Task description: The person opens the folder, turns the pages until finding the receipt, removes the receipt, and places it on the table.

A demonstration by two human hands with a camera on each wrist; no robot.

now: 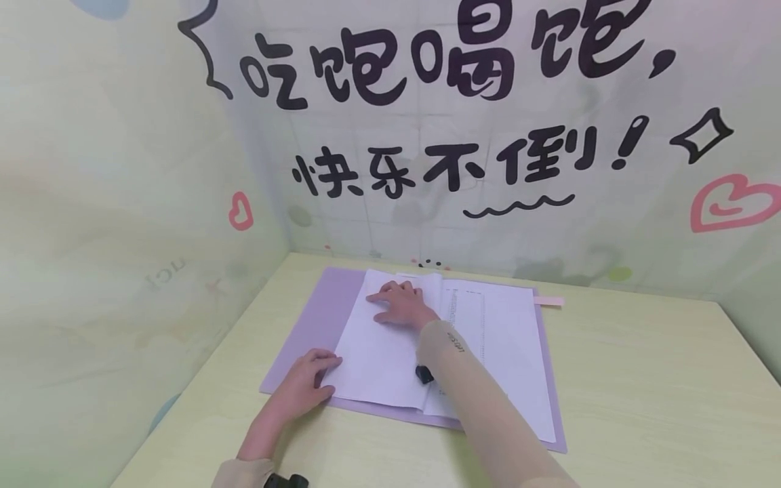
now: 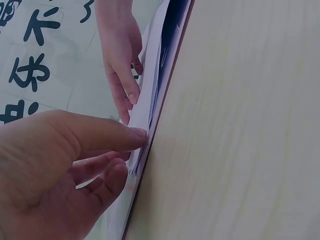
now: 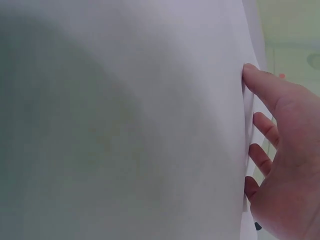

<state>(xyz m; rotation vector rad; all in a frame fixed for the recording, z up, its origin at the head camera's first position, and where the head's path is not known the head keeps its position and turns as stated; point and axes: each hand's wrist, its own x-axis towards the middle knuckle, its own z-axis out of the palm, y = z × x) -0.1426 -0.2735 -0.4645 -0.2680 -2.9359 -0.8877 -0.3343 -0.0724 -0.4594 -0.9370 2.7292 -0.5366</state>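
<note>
A purple folder (image 1: 329, 298) lies spread on the table with white sheets in it. The left-hand sheet (image 1: 378, 359) looks blank; the right-hand page (image 1: 518, 339) bears small print. My right hand (image 1: 403, 303) rests on the upper part of the blank sheet, fingers spread. In the right wrist view that sheet (image 3: 150, 100) fills most of the picture, with my thumb (image 3: 265, 85) at its far side. At the lower left corner of the sheet, my left hand (image 1: 302, 386) touches the paper with thumb and fingers. The left wrist view shows its thumb (image 2: 112, 136) against the layered paper edges (image 2: 152, 65).
Pale wood-look tabletop (image 1: 641, 393) extends around the folder. A pink tab (image 1: 550, 301) sticks out past the folder's right side. Behind and to the left stand walls (image 1: 396, 224) covered with printed sheeting, with large black characters on the back one.
</note>
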